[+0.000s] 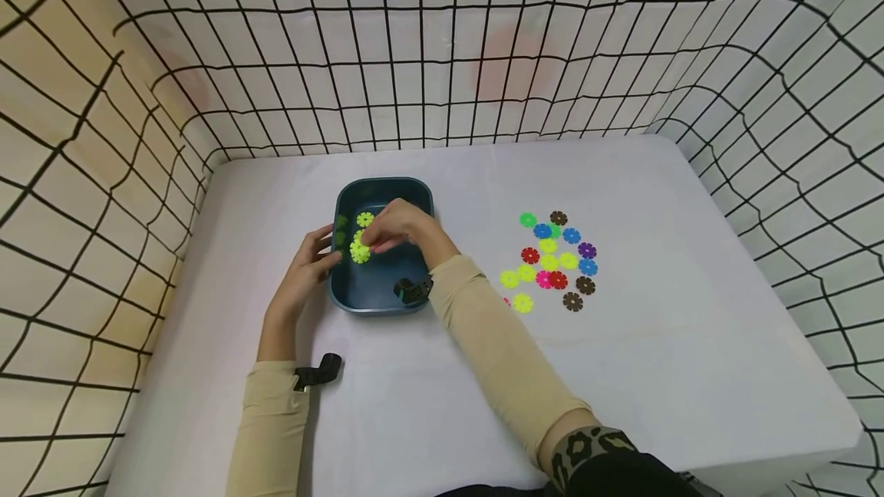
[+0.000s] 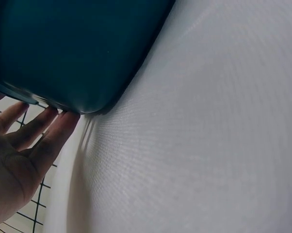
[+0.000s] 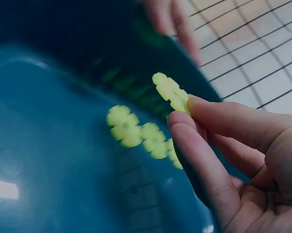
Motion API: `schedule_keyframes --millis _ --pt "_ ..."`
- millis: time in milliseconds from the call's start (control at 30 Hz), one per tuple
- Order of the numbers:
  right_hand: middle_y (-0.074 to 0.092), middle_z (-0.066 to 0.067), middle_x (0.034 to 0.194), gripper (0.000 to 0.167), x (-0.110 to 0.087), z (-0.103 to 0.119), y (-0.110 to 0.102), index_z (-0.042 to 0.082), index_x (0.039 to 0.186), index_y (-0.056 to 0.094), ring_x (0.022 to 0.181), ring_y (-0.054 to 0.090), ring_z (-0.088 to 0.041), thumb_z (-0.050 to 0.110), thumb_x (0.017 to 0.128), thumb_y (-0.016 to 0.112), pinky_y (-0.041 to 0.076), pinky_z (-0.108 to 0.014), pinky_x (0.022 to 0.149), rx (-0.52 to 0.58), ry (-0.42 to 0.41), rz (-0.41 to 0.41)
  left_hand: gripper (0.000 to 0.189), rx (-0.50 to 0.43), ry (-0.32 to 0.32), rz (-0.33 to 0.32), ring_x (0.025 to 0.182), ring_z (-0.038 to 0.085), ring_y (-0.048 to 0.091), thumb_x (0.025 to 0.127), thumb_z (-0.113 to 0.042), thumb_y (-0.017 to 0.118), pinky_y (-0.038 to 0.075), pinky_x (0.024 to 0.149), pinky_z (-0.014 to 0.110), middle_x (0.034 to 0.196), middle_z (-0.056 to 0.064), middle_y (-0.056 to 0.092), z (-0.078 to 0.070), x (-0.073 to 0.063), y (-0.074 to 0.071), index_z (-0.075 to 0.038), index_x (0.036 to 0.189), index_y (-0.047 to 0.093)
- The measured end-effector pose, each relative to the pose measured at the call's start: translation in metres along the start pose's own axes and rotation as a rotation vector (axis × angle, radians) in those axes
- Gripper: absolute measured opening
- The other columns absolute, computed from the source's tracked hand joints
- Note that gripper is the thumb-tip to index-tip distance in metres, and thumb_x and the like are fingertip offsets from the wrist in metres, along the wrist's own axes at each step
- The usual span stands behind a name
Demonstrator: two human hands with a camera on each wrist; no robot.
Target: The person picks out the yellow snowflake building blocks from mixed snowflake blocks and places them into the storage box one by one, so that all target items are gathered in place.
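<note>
A dark teal plastic tub (image 1: 376, 294) stands on the white table, left of centre. My left hand (image 1: 308, 265) holds its left side, the thumb at the rim and the other fingers (image 2: 56, 133) against the outer wall. Inside the tub, my right hand (image 1: 400, 227) pinches a yellow-green flower-shaped disc (image 3: 169, 91) between thumb and index finger, tilted on edge above the floor. Several similar yellow-green discs (image 3: 124, 126) lie in a row along the tub's left wall, partly hidden behind the right hand in the head view.
To the right, flower-shaped discs lie loosely scattered on the table (image 1: 691, 343), among them a purple disc (image 1: 587, 250), a red disc (image 1: 529, 255) and a brown disc (image 1: 572, 301). Black wire mesh (image 1: 421, 64) encloses the table's back and sides.
</note>
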State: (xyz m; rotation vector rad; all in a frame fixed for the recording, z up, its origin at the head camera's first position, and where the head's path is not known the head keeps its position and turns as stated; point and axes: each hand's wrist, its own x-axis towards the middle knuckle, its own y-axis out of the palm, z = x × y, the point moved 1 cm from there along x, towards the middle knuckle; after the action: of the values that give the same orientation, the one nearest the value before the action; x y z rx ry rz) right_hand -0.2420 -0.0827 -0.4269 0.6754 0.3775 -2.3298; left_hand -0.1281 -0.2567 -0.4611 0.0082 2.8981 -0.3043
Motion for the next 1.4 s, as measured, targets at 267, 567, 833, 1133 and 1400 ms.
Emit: schedule_keyframes --millis 267,567,833,1133,1400 --pt "0.071 -0.010 0.074 0.012 0.015 -0.014 0.009 -0.004 0.094 0.074 0.060 0.068 -0.014 0.000 0.083 0.073 0.057 -0.024 0.060 -0.027 0.068 0.082 0.058 0.009 0.000 -0.003 0.140 0.035 0.034 0.100 -0.016 0.049 0.034 0.106 0.048 0.157 0.016 0.030 0.003 0.003 0.000 -0.020 0.153 0.025" --pt "0.071 -0.011 0.072 0.006 0.019 -0.015 0.014 -0.005 0.088 0.073 0.059 0.069 -0.014 -0.003 0.083 0.072 0.057 -0.024 0.059 -0.079 0.151 0.135 0.057 -0.009 0.016 -0.004 0.139 0.036 0.034 0.100 -0.014 0.047 0.033 0.108 0.051 0.156 0.017 0.030 0.002 0.001 -0.002 -0.019 0.153 0.025" --pt "0.070 -0.009 0.067 0.004 0.019 -0.012 0.017 -0.003 0.084 0.074 0.055 0.067 -0.012 0.000 0.082 0.073 0.055 -0.022 0.057 -0.190 0.165 0.131 0.057 0.001 0.019 -0.004 0.139 0.036 0.035 0.100 -0.015 0.048 0.033 0.109 0.054 0.156 0.016 0.030 0.003 0.001 0.000 -0.019 0.153 0.025" --pt "0.071 -0.010 0.067 0.004 0.017 -0.009 0.016 -0.002 0.081 0.073 0.055 0.068 -0.013 0.001 0.082 0.074 0.057 -0.023 0.060 -0.214 0.181 0.101 0.058 0.002 0.014 0.008 0.139 0.036 0.034 0.100 -0.016 0.048 0.031 0.111 0.055 0.157 0.015 0.030 0.003 0.003 0.001 -0.021 0.153 0.024" --pt "0.072 -0.009 0.072 0.009 0.012 -0.003 0.013 -0.001 0.084 0.073 0.056 0.068 -0.012 0.007 0.083 0.076 0.058 -0.025 0.065 -0.230 0.152 0.077 0.058 0.000 0.005 -0.001 0.140 0.035 0.034 0.100 -0.017 0.048 0.030 0.112 0.055 0.157 0.015 0.029 0.000 0.000 0.000 -0.021 0.153 0.024"
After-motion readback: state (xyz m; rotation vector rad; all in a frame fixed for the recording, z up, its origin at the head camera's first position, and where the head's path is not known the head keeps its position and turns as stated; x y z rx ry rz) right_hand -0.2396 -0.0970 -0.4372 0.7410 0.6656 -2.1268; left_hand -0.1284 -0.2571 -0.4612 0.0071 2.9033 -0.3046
